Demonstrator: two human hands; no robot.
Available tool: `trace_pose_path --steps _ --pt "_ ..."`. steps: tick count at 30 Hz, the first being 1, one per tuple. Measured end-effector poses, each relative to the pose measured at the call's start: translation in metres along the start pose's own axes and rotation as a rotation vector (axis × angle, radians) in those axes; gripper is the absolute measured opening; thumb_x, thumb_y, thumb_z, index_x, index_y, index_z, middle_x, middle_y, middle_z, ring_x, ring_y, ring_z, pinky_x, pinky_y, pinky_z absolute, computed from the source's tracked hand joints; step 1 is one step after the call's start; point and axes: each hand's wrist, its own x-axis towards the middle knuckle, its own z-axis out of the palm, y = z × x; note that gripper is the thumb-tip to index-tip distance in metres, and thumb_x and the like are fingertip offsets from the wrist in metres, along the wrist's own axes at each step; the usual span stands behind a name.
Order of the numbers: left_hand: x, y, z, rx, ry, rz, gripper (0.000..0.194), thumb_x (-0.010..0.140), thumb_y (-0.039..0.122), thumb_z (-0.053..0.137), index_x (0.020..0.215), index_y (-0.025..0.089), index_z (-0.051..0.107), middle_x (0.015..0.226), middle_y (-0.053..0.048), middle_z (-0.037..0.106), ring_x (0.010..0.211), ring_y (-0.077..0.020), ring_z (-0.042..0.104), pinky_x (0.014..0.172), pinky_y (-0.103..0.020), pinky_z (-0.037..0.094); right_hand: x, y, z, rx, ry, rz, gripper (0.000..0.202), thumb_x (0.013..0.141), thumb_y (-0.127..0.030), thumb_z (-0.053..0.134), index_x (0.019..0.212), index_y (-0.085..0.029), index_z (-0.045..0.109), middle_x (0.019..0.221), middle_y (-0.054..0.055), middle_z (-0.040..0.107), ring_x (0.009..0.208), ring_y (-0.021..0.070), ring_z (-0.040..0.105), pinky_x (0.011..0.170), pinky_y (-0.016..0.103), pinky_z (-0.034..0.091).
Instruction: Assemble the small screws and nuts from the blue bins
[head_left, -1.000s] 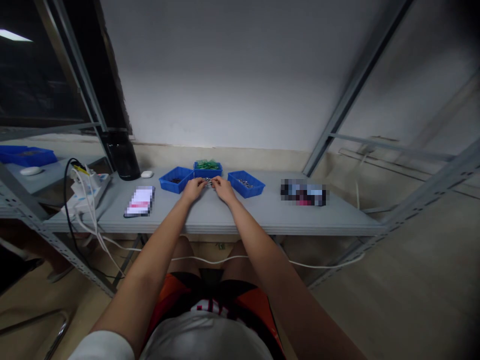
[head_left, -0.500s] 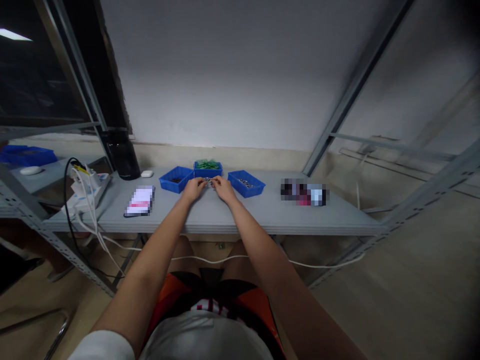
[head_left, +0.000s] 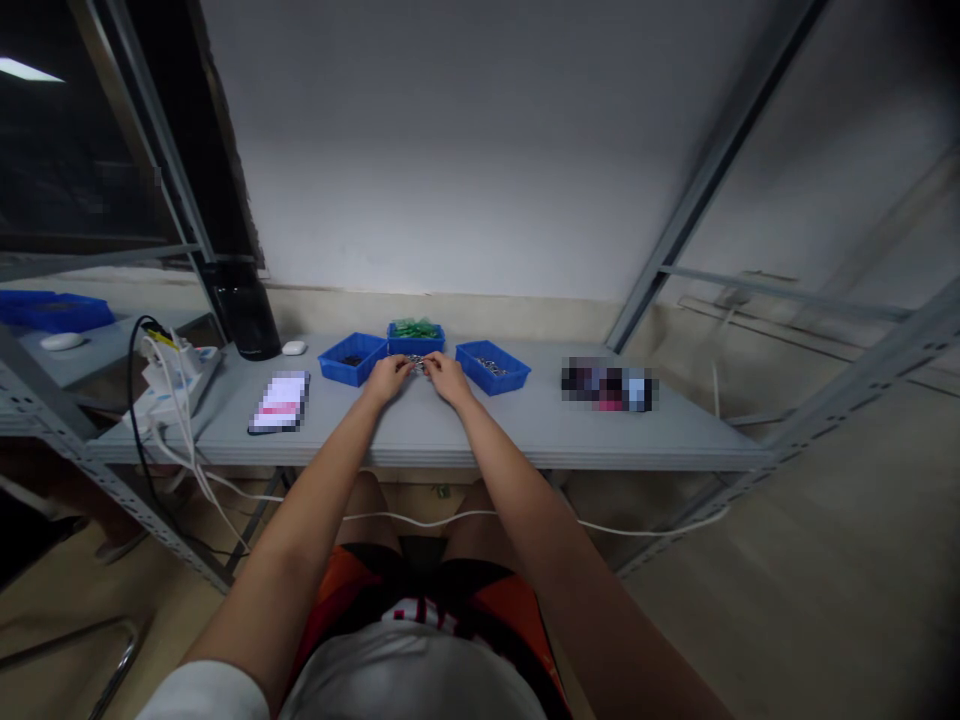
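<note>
Both hands meet over the grey shelf table, just in front of three blue bins. My left hand [head_left: 389,378] has its fingers pinched together beside a small pile of shiny metal parts [head_left: 417,365]. From the other side my right hand [head_left: 447,379] is closed at the same pile; what either hand grips is too small to name. The left blue bin [head_left: 343,375] holds dark small parts, the back bin [head_left: 416,343] green pieces, and the right bin [head_left: 501,384] small metallic parts.
On the table's left lie a phone [head_left: 279,402], a white case [head_left: 294,348], a black container [head_left: 246,312] and a power strip [head_left: 176,395] with cables. A blurred-out item [head_left: 607,385] lies right. Metal uprights stand at both ends; a white cable hangs below.
</note>
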Motion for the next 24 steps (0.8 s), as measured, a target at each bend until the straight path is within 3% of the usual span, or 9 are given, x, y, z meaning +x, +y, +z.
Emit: trace_pose_path --steps 14,19,24 --pt "0.004 -0.007 0.004 -0.037 0.095 0.007 0.025 0.084 0.029 0.050 0.091 0.015 0.069 0.088 -0.008 0.070 0.078 -0.0179 0.061 0.075 -0.027 0.044 0.001 -0.003 -0.002 0.042 0.066 0.019 0.023 0.085 -0.029 0.046 0.091 -0.017 0.064 0.072 0.002 0.064 0.065 0.0130 0.056 0.067 0.024 0.042" --pt "0.004 -0.001 0.001 -0.122 0.169 0.035 0.024 0.083 0.029 0.050 0.087 0.013 0.068 0.085 -0.008 0.069 0.076 -0.0166 0.060 0.074 -0.026 0.045 0.000 -0.001 -0.001 0.010 -0.022 -0.025 0.021 0.084 -0.029 0.047 0.088 -0.018 0.065 0.073 0.002 0.065 0.066 0.0133 0.056 0.067 0.024 0.042" --pt "0.004 0.004 0.001 -0.239 0.083 0.040 0.023 0.080 0.028 0.056 0.091 0.012 0.067 0.093 -0.010 0.070 0.084 -0.0175 0.062 0.080 -0.027 0.047 -0.001 -0.004 0.000 0.015 -0.044 -0.048 0.023 0.084 -0.030 0.047 0.089 -0.018 0.065 0.073 0.002 0.065 0.068 0.0133 0.055 0.069 0.024 0.043"
